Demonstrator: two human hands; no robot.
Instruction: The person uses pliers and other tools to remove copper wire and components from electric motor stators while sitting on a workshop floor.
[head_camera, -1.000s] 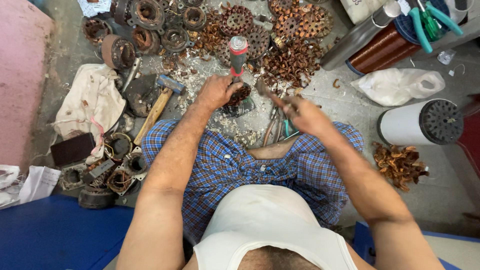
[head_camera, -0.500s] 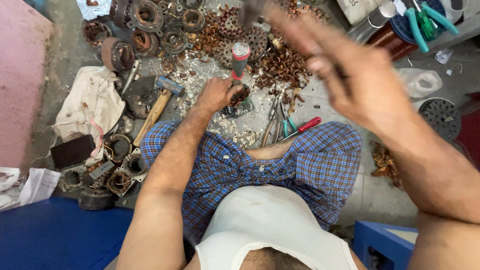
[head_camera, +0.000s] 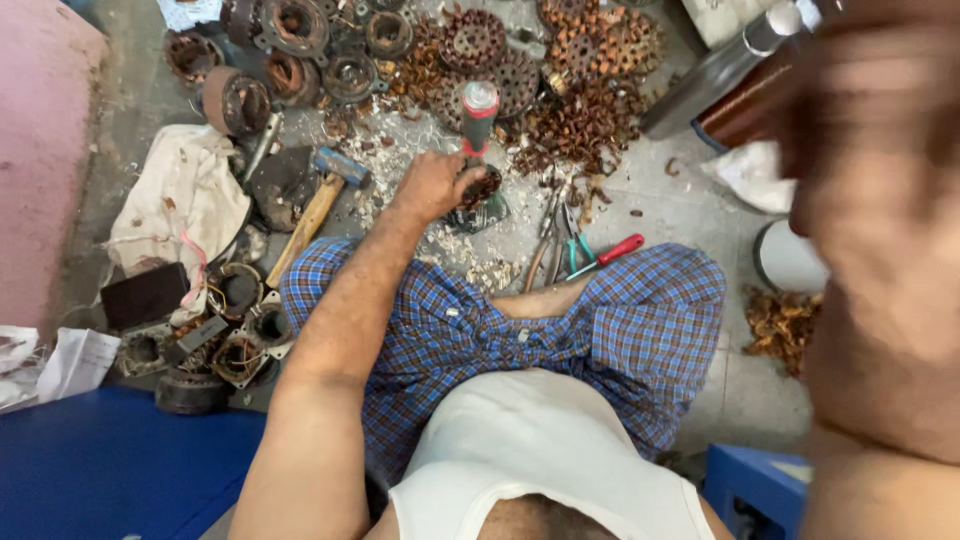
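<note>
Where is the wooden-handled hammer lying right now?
In the head view, the hammer lies on the floor left of the left hand, between the white cloth and the checked shorts.

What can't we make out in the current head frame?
- Right hand: motion-blurred close to the lens in the head view; grip and contents unreadable.
- Red-and-grey-handled chisel: its tip is hidden by the left hand.
- Dark copper-wound motor part: half covered by that hand.
- White cylindrical container: cut off behind the blurred arm.
</note>
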